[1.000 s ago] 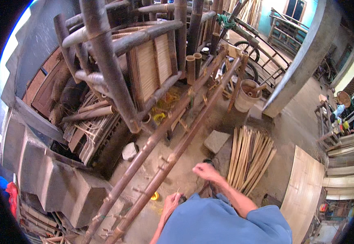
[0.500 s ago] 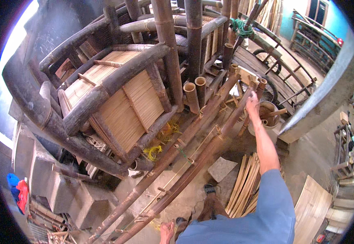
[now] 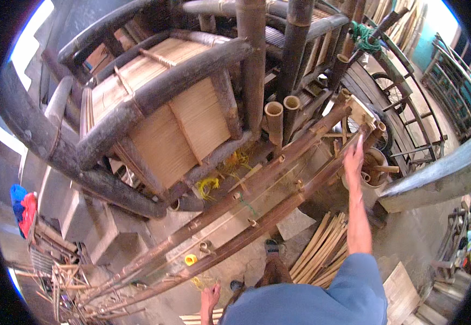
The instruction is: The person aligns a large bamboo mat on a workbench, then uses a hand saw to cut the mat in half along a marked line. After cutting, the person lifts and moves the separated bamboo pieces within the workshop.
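Two long brown bamboo poles run side by side diagonally through the middle, with small pegs standing along them. My right hand (image 3: 353, 160) reaches out to the far end of the nearer pole (image 3: 278, 208), at its side. One finger points forward; blur hides whether the others grip anything. The farther pole (image 3: 219, 208) lies beyond, toward the bamboo chair. Low at the front, my left hand (image 3: 210, 297) is closed beside the nearer pole; what it holds, if anything, is hidden. Close to it are some yellow strands (image 3: 200, 281) and a small yellow ring-shaped roll (image 3: 190, 260).
A large dark bamboo chair (image 3: 184, 130) with slatted panels fills the upper left. A white bucket (image 3: 373, 168) stands beyond my right hand, near a concrete post (image 3: 436, 179). Split bamboo strips (image 3: 319, 249) lie on the floor by my foot. Concrete blocks (image 3: 108, 233) stand left.
The view has shifted, so the chair and the far pole ends sit farther right. My right hand stays by the nearer pole's far end. The yellow roll now shows near my left hand.
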`<control>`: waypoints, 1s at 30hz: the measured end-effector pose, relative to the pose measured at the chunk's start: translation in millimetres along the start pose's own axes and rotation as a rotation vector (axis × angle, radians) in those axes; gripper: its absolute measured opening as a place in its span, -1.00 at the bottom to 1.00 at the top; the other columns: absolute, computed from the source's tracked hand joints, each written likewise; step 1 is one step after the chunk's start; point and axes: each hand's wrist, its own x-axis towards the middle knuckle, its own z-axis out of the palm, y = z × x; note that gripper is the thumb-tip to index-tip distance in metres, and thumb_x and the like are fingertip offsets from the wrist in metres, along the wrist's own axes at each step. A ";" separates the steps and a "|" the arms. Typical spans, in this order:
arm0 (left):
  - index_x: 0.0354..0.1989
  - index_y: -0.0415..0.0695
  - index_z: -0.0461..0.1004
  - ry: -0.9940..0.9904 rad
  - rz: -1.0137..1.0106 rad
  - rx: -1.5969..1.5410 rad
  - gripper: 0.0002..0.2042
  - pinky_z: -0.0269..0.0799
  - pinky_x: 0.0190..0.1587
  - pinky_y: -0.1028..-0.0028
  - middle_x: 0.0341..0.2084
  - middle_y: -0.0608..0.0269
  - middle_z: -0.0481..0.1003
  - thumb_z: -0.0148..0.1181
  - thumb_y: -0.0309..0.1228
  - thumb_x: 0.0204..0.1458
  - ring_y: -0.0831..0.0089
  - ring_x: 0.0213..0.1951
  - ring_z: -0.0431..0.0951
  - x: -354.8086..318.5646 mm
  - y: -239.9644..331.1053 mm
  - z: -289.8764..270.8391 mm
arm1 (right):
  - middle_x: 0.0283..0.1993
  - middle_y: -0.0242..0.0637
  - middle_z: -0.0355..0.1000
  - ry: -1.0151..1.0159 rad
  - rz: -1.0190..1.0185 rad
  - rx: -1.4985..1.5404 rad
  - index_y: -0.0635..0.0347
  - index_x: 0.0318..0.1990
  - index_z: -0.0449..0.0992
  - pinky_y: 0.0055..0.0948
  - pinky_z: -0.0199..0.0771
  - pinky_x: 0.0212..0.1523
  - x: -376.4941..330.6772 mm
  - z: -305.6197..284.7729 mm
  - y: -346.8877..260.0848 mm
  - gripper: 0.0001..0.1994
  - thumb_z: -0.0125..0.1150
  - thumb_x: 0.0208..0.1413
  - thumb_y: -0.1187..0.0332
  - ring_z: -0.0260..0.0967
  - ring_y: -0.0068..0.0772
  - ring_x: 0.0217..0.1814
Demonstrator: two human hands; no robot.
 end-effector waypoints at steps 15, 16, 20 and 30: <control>-0.12 -0.17 0.55 -0.111 0.129 -0.182 -0.68 0.43 -0.25 0.08 -0.43 -0.18 0.53 0.00 -0.18 0.25 -0.16 -0.31 0.56 2.3 50.1 -23.8 | -0.38 -0.45 0.36 -0.266 0.335 0.407 -0.10 0.51 -0.11 -0.62 0.23 -0.50 -227.2 36.2 -144.8 -0.32 -0.15 0.25 0.54 0.12 -0.64 -0.50; -0.10 -0.16 0.55 -0.057 0.143 -0.229 -0.68 0.43 -0.23 0.08 -0.40 -0.19 0.53 0.00 -0.19 0.24 -0.16 -0.29 0.56 -3.6 44.9 -23.3 | -0.39 -0.45 0.36 -0.263 0.298 0.395 -0.11 0.51 -0.10 -0.62 0.23 -0.49 -233.9 36.0 -154.0 -0.32 -0.15 0.26 0.54 0.12 -0.64 -0.50; -0.02 -0.15 0.54 0.053 0.134 -0.361 -0.68 0.44 -0.16 0.08 -0.29 -0.21 0.54 0.02 -0.23 0.22 -0.15 -0.22 0.55 -25.3 9.9 -12.7 | -0.39 -0.44 0.36 -0.406 0.233 0.355 -0.14 0.52 -0.18 -0.61 0.25 -0.45 -280.9 46.2 -174.4 -0.32 -0.14 0.31 0.49 0.14 -0.63 -0.48; 0.05 -0.16 0.53 0.318 0.049 -0.586 -0.67 0.46 -0.07 0.14 -0.21 -0.18 0.55 0.03 -0.29 0.21 -0.10 -0.15 0.56 -125.3 -114.7 26.1 | -0.32 -0.38 0.37 -0.531 0.237 0.544 -0.16 0.53 -0.35 -0.57 0.28 -0.46 -431.5 80.6 -245.5 -0.31 -0.15 0.38 0.39 0.16 -0.61 -0.45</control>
